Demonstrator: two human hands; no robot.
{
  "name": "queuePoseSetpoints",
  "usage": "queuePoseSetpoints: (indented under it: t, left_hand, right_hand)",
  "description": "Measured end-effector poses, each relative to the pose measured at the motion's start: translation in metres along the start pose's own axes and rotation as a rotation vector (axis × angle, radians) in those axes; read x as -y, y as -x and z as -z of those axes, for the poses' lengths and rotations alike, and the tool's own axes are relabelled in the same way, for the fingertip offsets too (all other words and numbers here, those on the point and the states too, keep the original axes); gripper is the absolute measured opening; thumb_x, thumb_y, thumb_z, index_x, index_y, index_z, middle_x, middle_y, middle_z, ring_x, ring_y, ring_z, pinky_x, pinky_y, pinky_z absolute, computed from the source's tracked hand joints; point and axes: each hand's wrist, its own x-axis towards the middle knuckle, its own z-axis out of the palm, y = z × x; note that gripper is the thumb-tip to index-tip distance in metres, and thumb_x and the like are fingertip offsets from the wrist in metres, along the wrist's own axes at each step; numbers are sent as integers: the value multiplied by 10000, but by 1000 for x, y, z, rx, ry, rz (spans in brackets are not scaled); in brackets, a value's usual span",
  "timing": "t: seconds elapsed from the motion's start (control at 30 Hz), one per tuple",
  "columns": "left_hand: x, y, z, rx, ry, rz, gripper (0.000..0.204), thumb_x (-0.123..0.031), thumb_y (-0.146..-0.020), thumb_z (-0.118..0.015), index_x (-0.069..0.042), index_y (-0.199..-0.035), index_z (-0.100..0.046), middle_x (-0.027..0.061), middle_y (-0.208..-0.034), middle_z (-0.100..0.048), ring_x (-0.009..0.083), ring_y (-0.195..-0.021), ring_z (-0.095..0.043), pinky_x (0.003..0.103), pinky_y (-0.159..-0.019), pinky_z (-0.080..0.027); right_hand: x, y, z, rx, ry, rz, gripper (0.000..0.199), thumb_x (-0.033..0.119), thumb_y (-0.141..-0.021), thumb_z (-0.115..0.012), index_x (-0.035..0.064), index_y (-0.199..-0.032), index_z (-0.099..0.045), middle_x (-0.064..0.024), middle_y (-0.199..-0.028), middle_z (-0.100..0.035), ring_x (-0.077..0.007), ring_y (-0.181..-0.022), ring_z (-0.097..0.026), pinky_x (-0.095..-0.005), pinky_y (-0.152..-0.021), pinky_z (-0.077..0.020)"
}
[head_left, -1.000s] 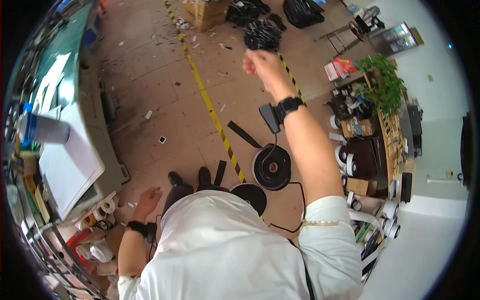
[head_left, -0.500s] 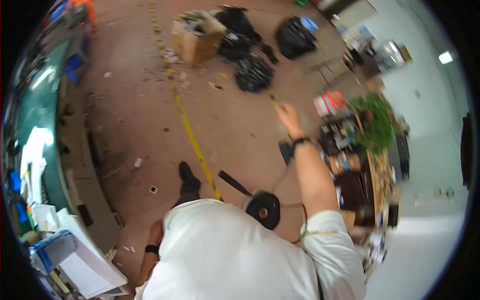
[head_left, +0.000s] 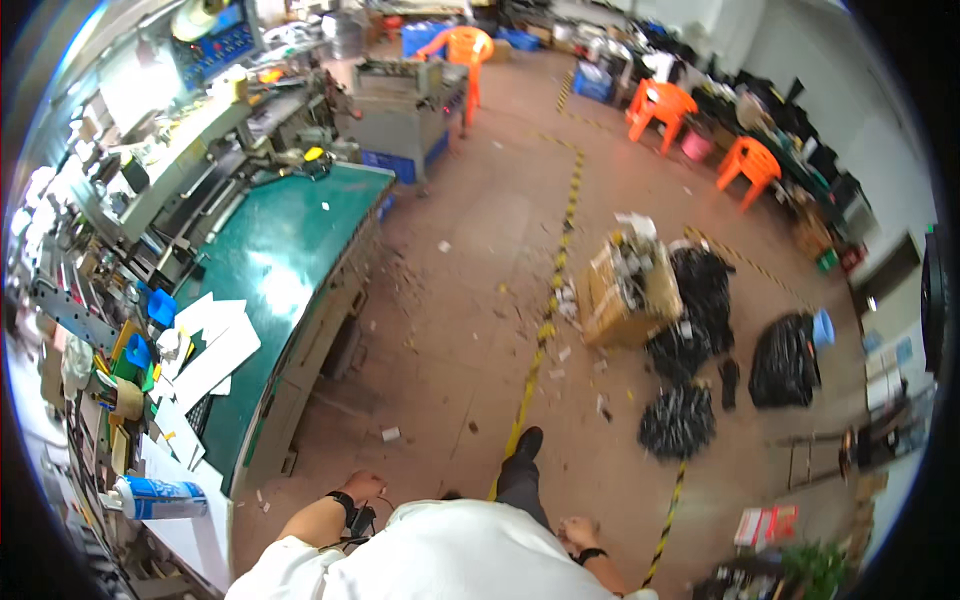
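Note:
My left hand (head_left: 364, 486), a dark band round its wrist, hangs low beside the green-topped workbench (head_left: 335, 205). Its fingers are curled closed and no object shows in them. A small black device with a thin cable (head_left: 362, 522) is by that wrist. At my other side, my right hand (head_left: 578, 533) is down near my thigh, also with a dark wristband. Its fingers look curled in, and I see nothing held there. Neither hand touches the bench. One dark shoe (head_left: 530, 441) is forward on the floor beside the yellow line.
Ahead to the right stand a filled cardboard box (head_left: 632, 298) and black bags (head_left: 785, 362). Orange chairs (head_left: 660, 108) are farther back. Papers (head_left: 215, 360) and a blue-and-white can (head_left: 160, 497) lie along the left bench. Yellow-black floor tape (head_left: 545, 340) runs ahead, with scraps scattered around.
The view has swung left, bringing the bench and orange chairs into sight. My right hand has dropped from its stretched-out reach to my side. My left hand has come forward. The black roll is out of view.

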Motion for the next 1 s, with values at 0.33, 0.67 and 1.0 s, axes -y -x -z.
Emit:
queuePoseSetpoints:
  t: [0.33, 0.67, 1.0]
  left_hand:
    - [-349, -83, 26, -69, -129, -60, 441, -341, -964, -614, 7, -1227, -675, 179, -1161, -718, 304, -1088, -671, 370, -930, -522]
    - [-359, -176, 34, -50, 242, 169, 398, -298, -976, -646, 59, -1148, -682, 124, -1010, -737, 198, -936, -687, 334, -824, -536]
    - [-372, -404, 177, 140, 130, -73, 374, -319, -989, -648, 43, -1074, -686, 61, -901, -705, 142, -804, -629, 315, -742, -518]
  right_hand:
    - [344, -27, 148, 520, -176, 343, 287, 226, -985, -646, -18, -1128, -698, -106, -974, -731, -203, -840, -701, -329, -757, -571]
    - [423, 5, 244, 591, 672, 304, 145, 160, -983, -613, 24, -991, -663, -100, -880, -688, -208, -629, -624, -326, -587, -507]
    - [770, -28, 113, 410, -1588, 479, 640, 725, -914, -481, 100, -786, -541, -6, -638, -456, -152, -566, -450, -285, -487, -368]
